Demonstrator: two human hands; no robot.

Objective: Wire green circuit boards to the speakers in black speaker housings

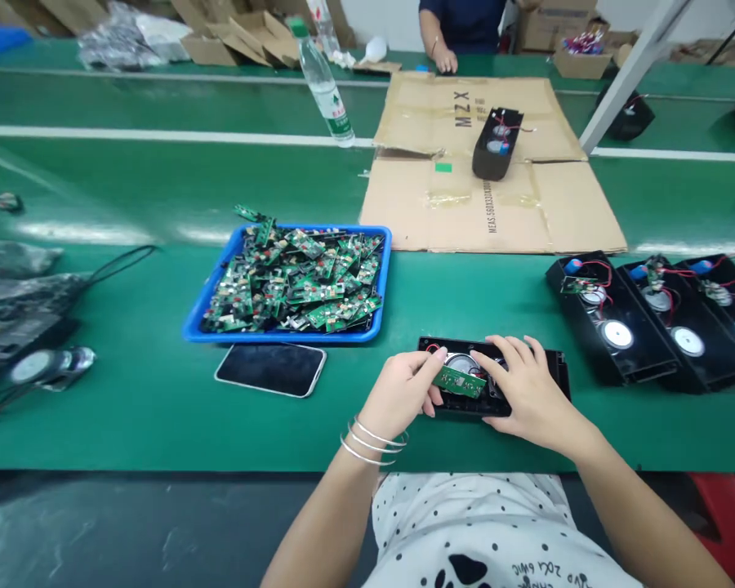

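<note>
A black speaker housing (pixel 554 365) lies on the green table in front of me, open side up, with a round speaker driver (pixel 461 362) showing inside. A small green circuit board (pixel 459 381) sits over the housing. My left hand (pixel 401 392) pinches the board's left end. My right hand (pixel 523 384) rests on the housing with its fingers curled, and its thumb and forefinger hold the board's right end.
A blue tray (pixel 191 327) piled with green circuit boards stands to the left, a phone (pixel 270 368) in front of it. Three open black housings (pixel 612 331) lie at the right. Flattened cardboard (pixel 527 212) with another housing (pixel 496 143), a water bottle (pixel 323 82) and another person (pixel 444 49) are farther back.
</note>
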